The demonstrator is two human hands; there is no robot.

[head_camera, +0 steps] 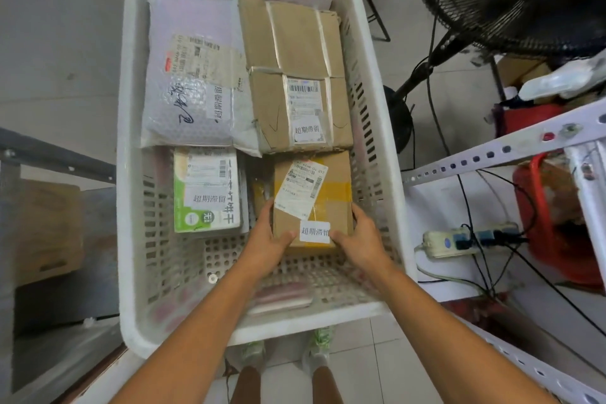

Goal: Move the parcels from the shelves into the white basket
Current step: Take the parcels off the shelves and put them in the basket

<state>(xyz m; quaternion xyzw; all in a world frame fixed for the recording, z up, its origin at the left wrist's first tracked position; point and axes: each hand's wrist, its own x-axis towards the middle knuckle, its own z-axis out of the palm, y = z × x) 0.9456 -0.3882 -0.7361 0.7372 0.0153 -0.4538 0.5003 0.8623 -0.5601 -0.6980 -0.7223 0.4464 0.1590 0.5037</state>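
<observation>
A small brown cardboard parcel (331, 197) with yellow tape and white labels sits low inside the white basket (131, 147), near its right wall. My left hand (269, 233) grips its left side and near edge, thumb on top. My right hand (357, 233) grips its right side, thumb on the white label. Also in the basket lie a white bubble mailer (193, 75) at the far left, a large taped brown box (295, 75) at the far right, and a green-and-white packet (206, 190) left of the held parcel.
A white metal shelf frame (492, 154) stands to the right with a power strip (459, 239) and cables beneath it. A black standing fan (508, 0) is at the upper right. A grey shelf (49, 154) holding a brown box (46, 229) is on the left.
</observation>
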